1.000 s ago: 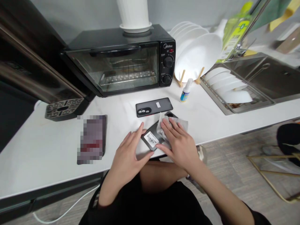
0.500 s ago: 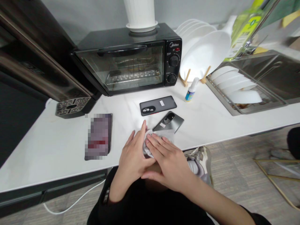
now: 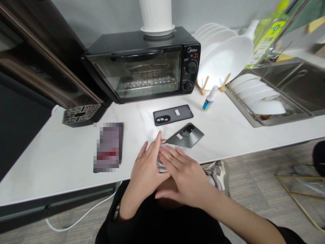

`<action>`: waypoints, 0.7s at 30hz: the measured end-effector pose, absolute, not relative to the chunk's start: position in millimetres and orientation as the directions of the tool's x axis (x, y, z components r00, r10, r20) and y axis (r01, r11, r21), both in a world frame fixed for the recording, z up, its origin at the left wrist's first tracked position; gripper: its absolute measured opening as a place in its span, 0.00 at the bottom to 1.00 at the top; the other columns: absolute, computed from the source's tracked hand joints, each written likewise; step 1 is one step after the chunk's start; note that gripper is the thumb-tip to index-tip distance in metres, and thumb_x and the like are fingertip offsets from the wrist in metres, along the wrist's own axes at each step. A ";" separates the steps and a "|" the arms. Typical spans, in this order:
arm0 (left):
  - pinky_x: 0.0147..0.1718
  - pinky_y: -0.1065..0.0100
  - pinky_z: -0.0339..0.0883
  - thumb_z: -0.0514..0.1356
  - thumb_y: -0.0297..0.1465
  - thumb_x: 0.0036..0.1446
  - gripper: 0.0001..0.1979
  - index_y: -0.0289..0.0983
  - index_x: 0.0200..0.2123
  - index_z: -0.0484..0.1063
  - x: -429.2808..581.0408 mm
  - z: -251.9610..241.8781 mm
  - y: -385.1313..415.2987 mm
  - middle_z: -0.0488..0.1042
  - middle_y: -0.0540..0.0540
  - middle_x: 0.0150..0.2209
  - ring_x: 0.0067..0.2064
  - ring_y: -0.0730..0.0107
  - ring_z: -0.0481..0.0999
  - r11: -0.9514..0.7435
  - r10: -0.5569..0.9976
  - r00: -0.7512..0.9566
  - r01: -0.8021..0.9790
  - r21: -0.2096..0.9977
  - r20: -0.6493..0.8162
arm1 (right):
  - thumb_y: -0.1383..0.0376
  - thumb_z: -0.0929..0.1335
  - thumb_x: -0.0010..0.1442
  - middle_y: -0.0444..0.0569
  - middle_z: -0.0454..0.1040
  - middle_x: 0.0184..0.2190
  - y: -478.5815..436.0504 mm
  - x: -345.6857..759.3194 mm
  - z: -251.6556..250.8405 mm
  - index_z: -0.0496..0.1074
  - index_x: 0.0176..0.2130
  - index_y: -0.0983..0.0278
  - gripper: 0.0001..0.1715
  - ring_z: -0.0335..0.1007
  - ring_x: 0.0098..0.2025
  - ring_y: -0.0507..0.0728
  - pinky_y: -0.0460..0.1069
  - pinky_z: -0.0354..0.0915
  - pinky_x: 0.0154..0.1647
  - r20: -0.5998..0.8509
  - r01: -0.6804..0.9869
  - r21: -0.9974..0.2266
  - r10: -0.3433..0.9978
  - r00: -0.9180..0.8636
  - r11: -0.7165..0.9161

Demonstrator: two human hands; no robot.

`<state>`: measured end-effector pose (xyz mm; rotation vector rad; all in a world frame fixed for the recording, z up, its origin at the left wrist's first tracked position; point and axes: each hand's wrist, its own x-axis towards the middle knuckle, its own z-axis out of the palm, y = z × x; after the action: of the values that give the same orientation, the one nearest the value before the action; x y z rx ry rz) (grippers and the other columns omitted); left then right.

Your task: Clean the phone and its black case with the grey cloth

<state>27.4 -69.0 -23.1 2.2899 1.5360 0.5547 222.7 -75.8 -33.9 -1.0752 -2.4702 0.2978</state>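
A crumpled white cloth (image 3: 160,166) is bunched between my two hands at the counter's front edge, mostly covered by them. My left hand (image 3: 146,174) holds it from the left, thumb underneath and index finger pointing up. Fingers of my right hand (image 3: 186,178) press on it from the right. Just beyond my fingers lies a dark grey phone (image 3: 195,137), camera side up, with a small white label. Behind that is a dark phone case (image 3: 169,116), also labelled. To the left rests a pixelated flat dark item (image 3: 121,145).
A small spray bottle (image 3: 208,100) stands before racked white plates (image 3: 223,61). At the back is a black toaster oven (image 3: 137,74) with a white pot (image 3: 156,15) on top. A coffee-machine-like appliance (image 3: 81,114) stands left; a sink (image 3: 304,81) with dishes lies right.
My hands stay together around the cloth. Less of the cloth shows on the right, where more of the grey phone is now uncovered. The whole view has shifted slightly.
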 end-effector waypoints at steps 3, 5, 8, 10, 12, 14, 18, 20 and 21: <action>0.72 0.43 0.53 0.68 0.37 0.58 0.56 0.44 0.77 0.33 28.3 -21.9 -68.4 0.70 0.39 0.67 0.68 0.52 0.70 -0.368 0.929 0.342 0.802 0.470 0.143 | 0.37 0.61 0.68 0.58 0.61 0.72 -69.5 238.1 -34.1 0.61 0.71 0.70 0.50 0.58 0.74 0.64 0.64 0.57 0.75 0.293 0.667 -0.336 0.747 -0.597 0.665; 0.72 0.43 0.52 0.67 0.37 0.59 0.54 0.45 0.77 0.34 29.5 -21.4 -68.4 0.71 0.40 0.66 0.68 0.52 0.70 -0.367 0.929 0.337 0.805 0.467 0.149 | 0.40 0.61 0.71 0.59 0.59 0.73 -58.1 253.8 -34.6 0.59 0.72 0.70 0.47 0.56 0.75 0.67 0.67 0.58 0.74 0.311 0.780 -0.291 0.825 -0.471 0.555; 0.73 0.43 0.52 0.67 0.36 0.59 0.53 0.45 0.77 0.35 29.8 -21.7 -68.8 0.72 0.41 0.66 0.68 0.53 0.70 -0.360 0.932 0.329 0.804 0.473 0.149 | 0.39 0.62 0.69 0.64 0.58 0.73 -55.7 255.7 -34.4 0.60 0.71 0.74 0.51 0.54 0.75 0.72 0.70 0.58 0.73 0.333 0.844 -0.271 0.868 -0.368 0.462; 0.72 0.42 0.52 0.67 0.34 0.57 0.55 0.45 0.77 0.34 28.8 -22.5 -69.0 0.70 0.40 0.67 0.68 0.52 0.70 -0.359 0.933 0.331 0.804 0.474 0.144 | 0.35 0.62 0.66 0.64 0.59 0.72 -65.9 243.7 -33.5 0.60 0.71 0.75 0.56 0.54 0.75 0.70 0.67 0.57 0.75 0.329 0.763 -0.312 0.818 -0.472 0.566; 0.72 0.43 0.53 0.67 0.32 0.55 0.57 0.44 0.77 0.33 27.7 -23.1 -69.1 0.69 0.39 0.68 0.68 0.52 0.70 -0.357 0.933 0.335 0.805 0.475 0.133 | 0.33 0.63 0.65 0.61 0.60 0.72 -74.5 236.2 -32.2 0.60 0.71 0.72 0.56 0.55 0.75 0.66 0.63 0.56 0.76 0.311 0.634 -0.362 0.729 -0.609 0.684; 0.73 0.43 0.52 0.67 0.32 0.55 0.57 0.44 0.77 0.34 27.6 -23.1 -69.0 0.69 0.39 0.68 0.68 0.53 0.70 -0.356 0.933 0.336 0.804 0.476 0.131 | 0.36 0.64 0.66 0.58 0.61 0.72 -72.7 243.3 -31.5 0.59 0.72 0.68 0.52 0.56 0.75 0.63 0.62 0.57 0.75 0.294 0.604 -0.378 0.710 -0.640 0.701; 0.73 0.43 0.52 0.66 0.35 0.60 0.51 0.45 0.76 0.37 29.7 -21.7 -68.4 0.72 0.42 0.66 0.68 0.54 0.70 -0.358 0.933 0.327 0.806 0.472 0.150 | 0.43 0.64 0.71 0.60 0.59 0.73 -53.2 273.4 -33.1 0.56 0.74 0.66 0.45 0.55 0.75 0.66 0.66 0.60 0.73 0.303 0.788 -0.318 0.844 -0.442 0.527; 0.73 0.43 0.52 0.66 0.35 0.60 0.51 0.46 0.76 0.38 29.8 -21.4 -68.3 0.72 0.42 0.66 0.68 0.54 0.69 -0.359 0.933 0.329 0.808 0.467 0.148 | 0.40 0.64 0.69 0.63 0.58 0.73 -55.2 270.0 -34.0 0.56 0.73 0.70 0.50 0.53 0.76 0.68 0.68 0.59 0.73 0.324 0.806 -0.315 0.855 -0.405 0.501; 0.73 0.43 0.52 0.66 0.35 0.59 0.52 0.45 0.76 0.38 29.5 -21.4 -68.2 0.71 0.42 0.66 0.69 0.54 0.69 -0.361 0.932 0.333 0.808 0.466 0.144 | 0.37 0.65 0.67 0.65 0.58 0.73 -60.4 262.5 -34.2 0.57 0.73 0.72 0.54 0.53 0.76 0.69 0.68 0.57 0.74 0.330 0.777 -0.328 0.836 -0.438 0.537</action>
<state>29.5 -68.2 -21.4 2.2916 1.5529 0.5622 262.5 -60.4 -34.2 -1.3115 -2.3249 0.1755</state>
